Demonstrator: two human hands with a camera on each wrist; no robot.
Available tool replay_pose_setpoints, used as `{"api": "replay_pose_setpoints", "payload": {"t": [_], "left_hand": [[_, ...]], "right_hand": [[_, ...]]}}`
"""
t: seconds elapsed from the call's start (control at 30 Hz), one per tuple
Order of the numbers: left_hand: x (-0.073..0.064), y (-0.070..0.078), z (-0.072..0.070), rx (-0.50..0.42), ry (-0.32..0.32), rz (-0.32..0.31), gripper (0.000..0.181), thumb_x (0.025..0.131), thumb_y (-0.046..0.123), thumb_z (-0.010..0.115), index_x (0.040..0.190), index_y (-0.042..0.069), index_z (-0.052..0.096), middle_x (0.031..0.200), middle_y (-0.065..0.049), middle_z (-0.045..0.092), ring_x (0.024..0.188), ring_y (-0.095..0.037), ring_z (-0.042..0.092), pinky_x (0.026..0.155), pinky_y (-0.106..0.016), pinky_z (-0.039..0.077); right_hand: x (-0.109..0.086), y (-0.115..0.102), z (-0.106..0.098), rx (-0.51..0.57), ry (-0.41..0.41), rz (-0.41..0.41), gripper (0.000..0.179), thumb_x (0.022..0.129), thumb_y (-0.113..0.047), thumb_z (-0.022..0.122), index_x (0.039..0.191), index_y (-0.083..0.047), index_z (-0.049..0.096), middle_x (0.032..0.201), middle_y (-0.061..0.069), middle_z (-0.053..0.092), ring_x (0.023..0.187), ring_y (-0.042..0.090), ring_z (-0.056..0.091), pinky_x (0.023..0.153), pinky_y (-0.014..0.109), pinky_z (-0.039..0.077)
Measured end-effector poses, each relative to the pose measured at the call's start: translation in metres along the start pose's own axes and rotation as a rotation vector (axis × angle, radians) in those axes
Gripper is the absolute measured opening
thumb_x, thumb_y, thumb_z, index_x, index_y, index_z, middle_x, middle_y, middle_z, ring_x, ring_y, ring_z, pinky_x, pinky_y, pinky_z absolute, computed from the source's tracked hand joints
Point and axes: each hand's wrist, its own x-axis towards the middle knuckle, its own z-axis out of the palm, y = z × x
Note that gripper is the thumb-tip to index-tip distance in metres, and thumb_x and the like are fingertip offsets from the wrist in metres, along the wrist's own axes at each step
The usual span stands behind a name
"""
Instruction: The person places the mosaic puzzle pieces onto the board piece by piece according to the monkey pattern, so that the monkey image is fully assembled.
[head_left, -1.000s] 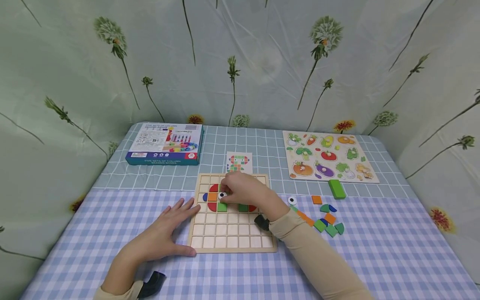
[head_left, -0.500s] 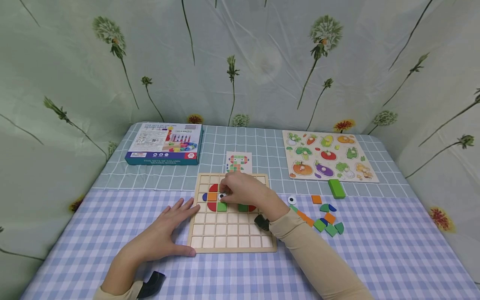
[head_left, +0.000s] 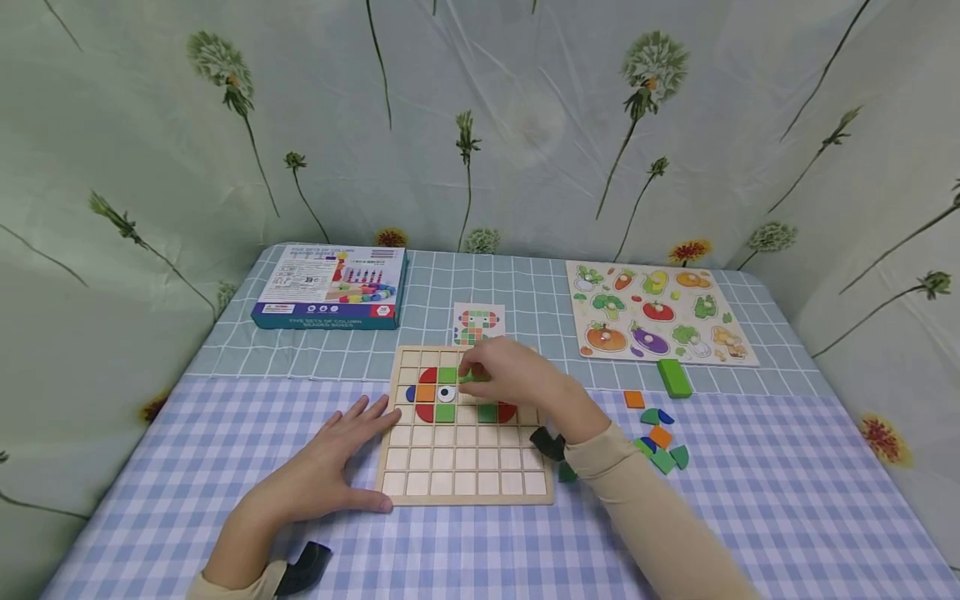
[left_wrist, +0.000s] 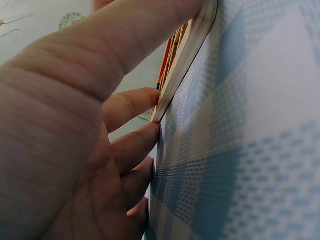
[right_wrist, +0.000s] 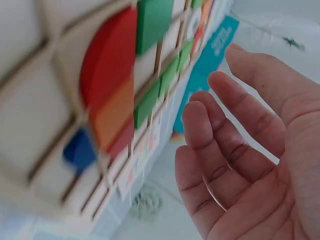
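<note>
A wooden grid board lies in front of me. Set in its cells are red quarter pieces, green squares, an orange square, a blue half-round and a black-and-white eye tile. My left hand lies with fingers spread, fingertips and thumb at the board's left edge. Above the upper middle of the board hovers my right hand, covering some cells. Its fingers are loosely bent and hold nothing in the right wrist view; the thumb stands apart from them.
Behind the board is a small pattern card. To the right lie loose pieces, including an orange square and green pieces, plus a green block. A vegetable puzzle and a boxed set stand farther back.
My right hand has let go of the eye tile and moved right, uncovering it and a green square above it. The right forearm has shifted right too. My left hand stays put.
</note>
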Motion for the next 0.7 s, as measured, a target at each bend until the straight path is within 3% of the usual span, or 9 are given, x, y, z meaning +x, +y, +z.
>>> {"api": "replay_pose_setpoints", "payload": {"t": [0.17, 0.4, 0.7], "left_hand": [[0.0, 0.0, 0.0, -0.002, 0.003, 0.003, 0.115, 0.069, 0.07, 0.091, 0.165, 0.024, 0.045, 0.177, -0.012, 0.032, 0.166, -0.048, 0.017, 0.128, -0.078, 0.011], [-0.001, 0.001, 0.0, -0.007, 0.018, 0.019, 0.115, 0.069, 0.069, 0.092, 0.164, 0.022, 0.047, 0.177, -0.012, 0.033, 0.165, -0.048, 0.02, 0.128, -0.078, 0.013], [0.0, 0.0, 0.0, -0.001, 0.026, 0.039, 0.115, 0.069, 0.069, 0.091, 0.164, 0.021, 0.047, 0.176, -0.014, 0.034, 0.164, -0.05, 0.021, 0.127, -0.079, 0.014]], "right_hand": [[-0.022, 0.016, -0.017, 0.04, 0.019, 0.062, 0.019, 0.101, -0.021, 0.076, 0.114, -0.007, 0.079, 0.095, 0.001, 0.072, 0.083, 0.011, 0.06, 0.076, 0.025, 0.054], [-0.055, 0.039, -0.033, 0.08, -0.004, 0.235, 0.024, 0.1, -0.022, 0.076, 0.121, -0.01, 0.078, 0.101, 0.001, 0.074, 0.091, 0.016, 0.063, 0.083, 0.033, 0.058], [-0.091, 0.067, -0.034, 0.113, -0.026, 0.371, 0.028, 0.095, -0.011, 0.081, 0.122, -0.008, 0.076, 0.112, 0.005, 0.076, 0.102, 0.022, 0.067, 0.097, 0.043, 0.062]]}}
